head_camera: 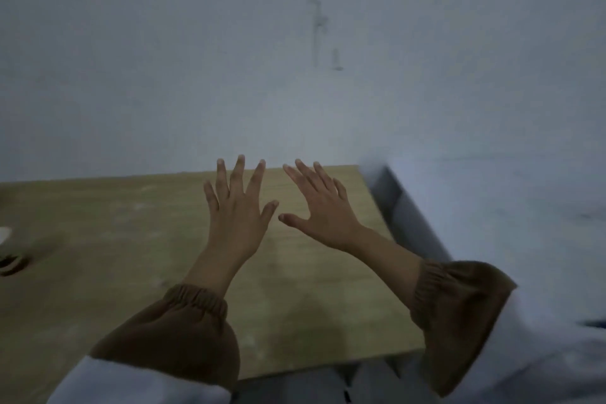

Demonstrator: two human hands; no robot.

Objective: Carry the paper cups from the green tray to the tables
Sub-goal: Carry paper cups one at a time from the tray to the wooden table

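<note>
My left hand (237, 207) and my right hand (323, 210) are held out side by side above a wooden table (131, 239), palms down, fingers spread, nothing in either. Brown cuffs cover both wrists. No green tray shows in the head view. At the far left edge a pale rounded shape (5, 234) is cut off by the frame; I cannot tell whether it is a paper cup.
A bare grey-white wall (295, 59) stands right behind the table. The table's right edge meets a grey gap and a white surface (508, 207). A dark round object (11, 264) lies at the left edge. The picture is dim and blurred.
</note>
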